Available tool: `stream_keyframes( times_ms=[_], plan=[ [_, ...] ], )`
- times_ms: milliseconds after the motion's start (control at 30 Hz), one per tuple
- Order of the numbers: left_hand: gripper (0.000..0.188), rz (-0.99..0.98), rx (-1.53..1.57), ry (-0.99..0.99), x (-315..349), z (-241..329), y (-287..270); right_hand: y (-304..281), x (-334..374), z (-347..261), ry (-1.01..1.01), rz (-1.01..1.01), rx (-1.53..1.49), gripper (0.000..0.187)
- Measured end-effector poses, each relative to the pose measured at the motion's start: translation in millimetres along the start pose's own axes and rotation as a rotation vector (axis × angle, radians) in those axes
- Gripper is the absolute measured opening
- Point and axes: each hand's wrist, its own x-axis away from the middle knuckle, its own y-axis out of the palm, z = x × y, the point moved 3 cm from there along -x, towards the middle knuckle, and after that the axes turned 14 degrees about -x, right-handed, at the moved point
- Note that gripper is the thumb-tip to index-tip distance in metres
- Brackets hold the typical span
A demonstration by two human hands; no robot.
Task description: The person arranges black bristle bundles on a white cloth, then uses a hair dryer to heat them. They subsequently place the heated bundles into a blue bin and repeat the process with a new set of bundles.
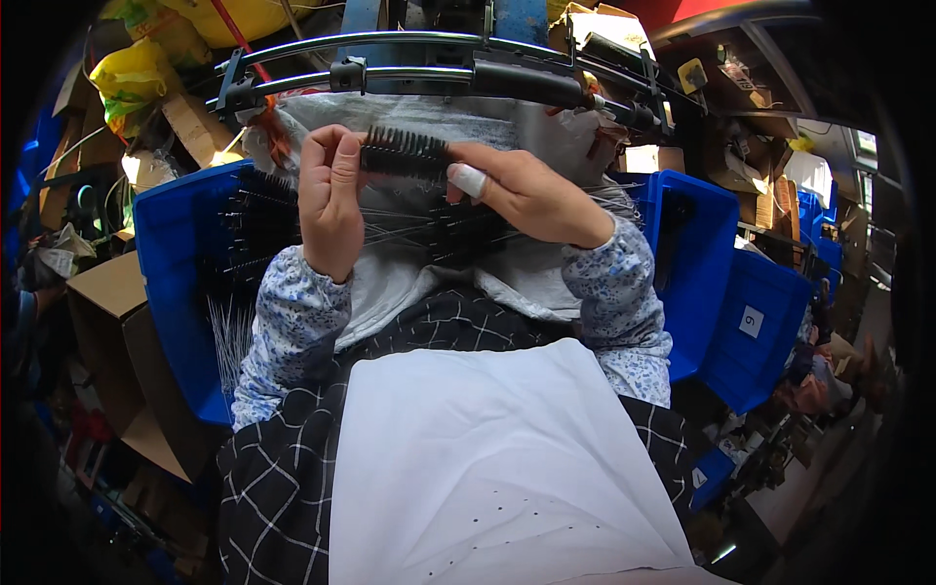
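Observation:
A black bristle brush (405, 154), round with spiral rows of bristles, lies crosswise between my two hands. My left hand (332, 200) is closed, with thumb and fingers pinching its left end. The right end is gripped by my right hand (531, 195), whose thumb has a white wrap (469, 179) around it. Beneath them, more black brushes (466, 226) with thin wire stems rest on the grey-white cloth (390, 285) over my lap. Further black brushes (261, 216) are in the blue bin (156, 234) to my left, together with a bundle of thin wires (228, 336).
Across the far side run metal rails (409, 72) with black fittings. Two blue bins (704, 263) stand at my right. An open cardboard box (122, 341) is at the left, below a yellow plastic bag (132, 83). Boxes and loose clutter crowd both sides.

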Motion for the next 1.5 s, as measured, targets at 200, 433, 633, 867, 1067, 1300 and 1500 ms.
stream_keyframes(
  times_ms=[200, 433, 633, 867, 1067, 1300, 1500],
  plan=[
    [0.028, 0.028, -0.479, 0.007, -1.7, 4.3, -81.9, -49.8, -35.4, 21.5, -0.305, 0.695, 0.559, 0.023],
    [0.022, 0.003, -1.347, -0.188, 12.5, -27.5, -147.7, -137.2, -69.3, 65.3, -0.076, 0.961, 1.102, 0.025],
    [0.021, 0.112, -1.369, -0.153, 16.1, -26.9, -154.4, -141.7, -74.2, 70.2, -0.105, 0.933, 1.068, 0.025],
    [0.02, 0.101, -1.446, -0.171, 20.2, -22.5, -158.6, -143.6, -83.2, 60.0, -0.018, 0.862, 0.95, 0.027],
    [0.021, 0.147, -1.4, -0.014, 15.5, -21.6, -151.3, -159.0, -89.2, 78.0, -0.2, 0.926, 0.864, 0.028],
    [0.026, 0.515, -1.078, 0.081, 7.4, 6.5, -159.4, -149.2, -57.5, 77.1, 0.044, 1.057, 1.105, 0.043],
    [0.019, 0.388, -0.549, 0.359, -8.9, 34.5, -166.0, -143.9, -62.1, 79.0, 0.0, 1.003, 0.852, 0.042]
  ],
)
